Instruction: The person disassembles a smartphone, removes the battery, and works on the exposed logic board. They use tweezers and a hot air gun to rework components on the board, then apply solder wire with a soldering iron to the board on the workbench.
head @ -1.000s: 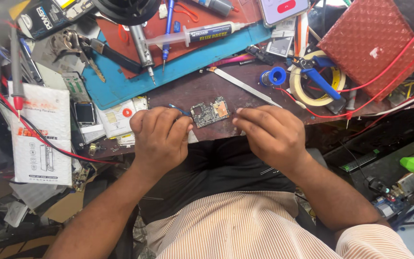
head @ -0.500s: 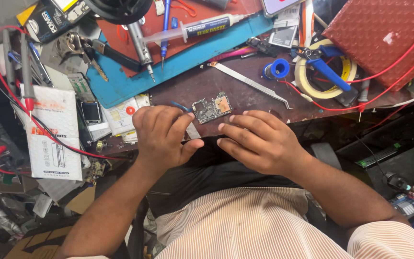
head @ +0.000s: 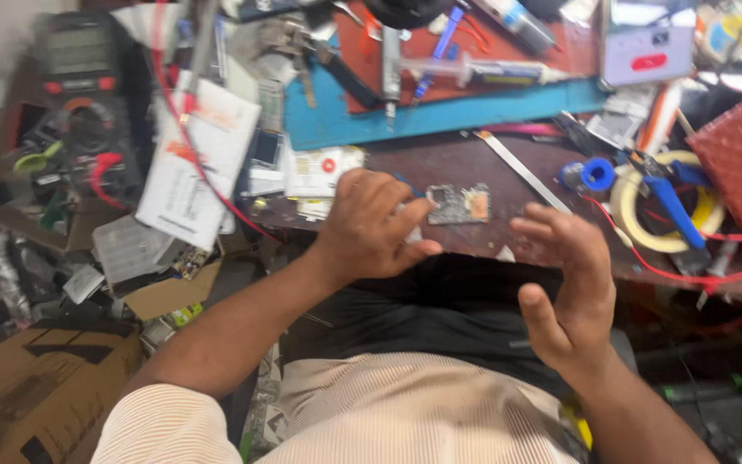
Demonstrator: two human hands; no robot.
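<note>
Dark brown wood shows at the near edge of the cluttered surface (head: pixel 474 159), where a small circuit board (head: pixel 459 204) lies flat, grey-green with an orange patch at its right end. The left hand (head: pixel 369 228) rests on the edge just to the left of the board, its fingers curled down and bunched together over something small and pale; what they pinch, if anything, cannot be told. The board sits just beside those fingertips, and whether they touch it is unclear. The right hand (head: pixel 567 288) is lifted off the surface, nearer the body and to the right of the board, palm turned inward with the fingers spread loosely and holding nothing.

Beyond the board a thin metal strip (head: pixel 523 170) lies at a slant. A blue mat (head: pixel 440 116) runs across the back, with a syringe (head: pixel 483 73) on the red mat behind it. To the right sit a roll of yellow tape (head: pixel 633 206), a small blue spool (head: pixel 598 174) and a red wire (head: pixel 689 275) trailing along the edge. On the far left a multimeter (head: pixel 79 94) stands among papers, and a cardboard box (head: pixel 45 387) sits on the floor.
</note>
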